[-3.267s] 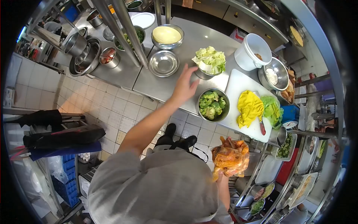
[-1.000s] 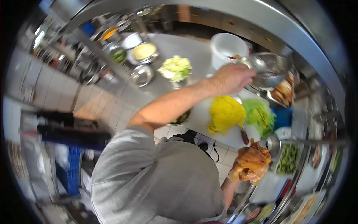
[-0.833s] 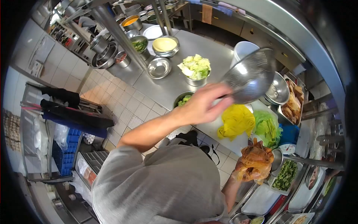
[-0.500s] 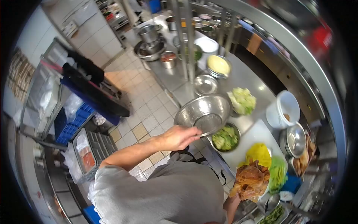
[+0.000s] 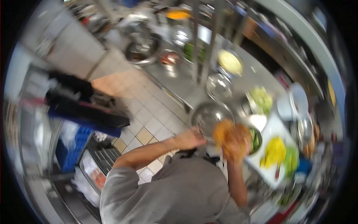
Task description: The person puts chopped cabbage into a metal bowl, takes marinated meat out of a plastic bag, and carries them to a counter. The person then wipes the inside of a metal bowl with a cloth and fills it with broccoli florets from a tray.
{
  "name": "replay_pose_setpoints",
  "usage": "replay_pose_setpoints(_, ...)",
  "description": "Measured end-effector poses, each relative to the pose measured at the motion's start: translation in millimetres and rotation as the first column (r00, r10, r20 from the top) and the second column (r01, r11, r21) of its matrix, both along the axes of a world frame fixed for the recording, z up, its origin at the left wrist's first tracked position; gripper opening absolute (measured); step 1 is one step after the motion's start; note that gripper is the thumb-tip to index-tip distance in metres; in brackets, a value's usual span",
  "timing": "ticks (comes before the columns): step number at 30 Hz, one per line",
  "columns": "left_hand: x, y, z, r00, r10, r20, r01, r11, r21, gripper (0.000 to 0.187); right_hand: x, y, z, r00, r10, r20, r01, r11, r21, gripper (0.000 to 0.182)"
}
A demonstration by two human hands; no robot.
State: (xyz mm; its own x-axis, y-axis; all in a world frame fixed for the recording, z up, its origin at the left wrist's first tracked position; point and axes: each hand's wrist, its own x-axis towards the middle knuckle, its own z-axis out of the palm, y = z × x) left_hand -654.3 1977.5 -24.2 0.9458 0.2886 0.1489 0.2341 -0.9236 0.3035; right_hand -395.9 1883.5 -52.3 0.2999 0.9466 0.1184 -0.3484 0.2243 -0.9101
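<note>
The view is blurred by motion. My left hand (image 5: 191,137) grips the near rim of a steel colander (image 5: 209,116), held in front of me beside the counter edge. My right hand (image 5: 234,154) holds a roast chicken in a clear bag (image 5: 232,137), raised right next to the colander's near right rim. Most of my right hand is hidden under the bag. A bowl of broccoli (image 5: 256,139) sits just behind the chicken on the counter.
A white cutting board (image 5: 269,170) with a yellow cloth (image 5: 275,152) and lettuce (image 5: 291,159) lies to the right. A bowl of cabbage (image 5: 261,99), an empty steel bowl (image 5: 219,86), a bowl of yellow paste (image 5: 230,62) and a white bucket (image 5: 294,104) stand on the steel counter (image 5: 194,98). Tiled floor (image 5: 145,112) lies left.
My left hand took the colander from the right side of the counter and swung it in front of me. My right hand has lifted the bagged chicken up beside it.
</note>
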Motion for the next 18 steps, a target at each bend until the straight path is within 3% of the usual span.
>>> replay_pose_setpoints(1,0.7,6.6,-10.9,0.997,0.015,0.073,-0.025,0.991,0.134,0.018,-4.5,9.5,24.2,0.717,0.166,-0.677,-0.215,0.976,0.011,0.057)
replay_pose_setpoints(2,3.7,12.5,-12.9,0.999,0.021,0.048,-0.022,1.0,0.02,0.021,-26.0,20.7,64.7,0.672,0.134,-0.728,-0.241,0.969,-0.044,0.058)
replay_pose_setpoints(4,13.1,18.7,-18.2,0.999,-0.025,0.02,0.027,0.994,-0.105,0.023,-14.7,42.2,27.8,0.628,-0.002,-0.778,-0.239,0.951,-0.196,0.06)
replay_pose_setpoints(6,13.6,27.5,-22.8,0.991,-0.039,-0.131,0.03,0.997,-0.068,0.024,-19.3,60.9,25.4,0.735,-0.078,-0.673,-0.144,0.953,-0.268,0.06)
replay_pose_setpoints(7,13.6,32.5,-28.2,0.989,-0.084,-0.119,0.074,0.994,-0.082,0.024,-22.3,66.8,24.0,0.739,-0.12,-0.663,-0.099,0.954,-0.284,0.06)
replay_pose_setpoints(9,19.8,36.9,-39.4,1.0,-0.026,0.012,0.027,0.996,-0.09,0.023,-23.1,68.4,21.1,0.862,-0.292,-0.415,0.109,0.905,-0.411,0.057)
replay_pose_setpoints(10,21.5,40.1,-44.1,0.998,-0.058,0.02,0.06,0.993,-0.106,0.023,-25.1,66.9,22.5,0.855,-0.326,-0.404,0.141,0.895,-0.424,0.057)
replay_pose_setpoints(13,32.8,46.2,-43.2,0.997,-0.076,0.03,0.079,0.991,-0.11,0.023,-22.8,54.0,35.3,0.951,-0.16,-0.265,0.058,0.933,-0.355,0.056)
replay_pose_setpoints(15,40.1,46.7,-46.8,0.994,-0.081,0.073,0.089,0.99,-0.108,0.024,-14.8,40.8,36.9,0.997,-0.072,-0.02,0.063,0.954,-0.292,0.059)
replay_pose_setpoints(17,44.4,46.5,-50.1,0.99,-0.048,0.13,0.063,0.992,-0.112,0.028,-14.9,18.4,36.5,0.982,-0.068,0.175,0.101,0.978,-0.185,0.056)
replay_pose_setpoints(18,45.9,45.8,-51.8,0.99,-0.062,0.13,0.077,0.99,-0.115,0.028,-14.0,3.2,34.7,0.981,-0.081,0.175,0.114,0.976,-0.188,0.056)
